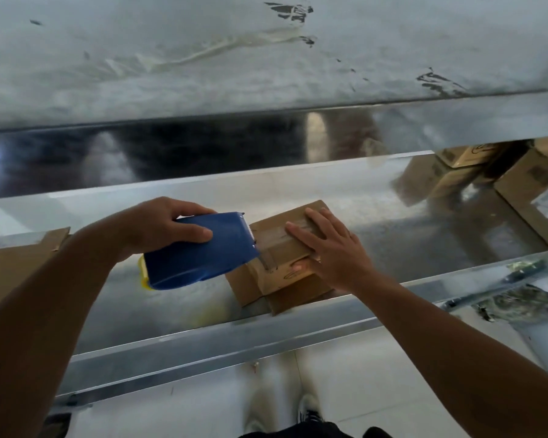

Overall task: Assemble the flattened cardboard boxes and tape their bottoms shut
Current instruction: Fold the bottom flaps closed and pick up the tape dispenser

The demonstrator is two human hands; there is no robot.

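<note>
The small cardboard box sits bottom-up on the steel table, near its front edge and turned at an angle. The right hand lies on top with its fingers straight and spread, pressing the flaps down. The thumb seems to rest on the near side face, though I can't be sure at this angle. The left hand has its fingers wrapped around the blue tape dispenser, whose cutter end meets the box's left edge. A strip of clear tape runs along the seam and down the side.

From here I judge this to be the finish of the strip. I'd press firmly with the flat hand so the box can't slide, tilt the dispenser so the blade bites, then tear with a short twist. After that, I'd rub the tail down onto the side wall.
</note>
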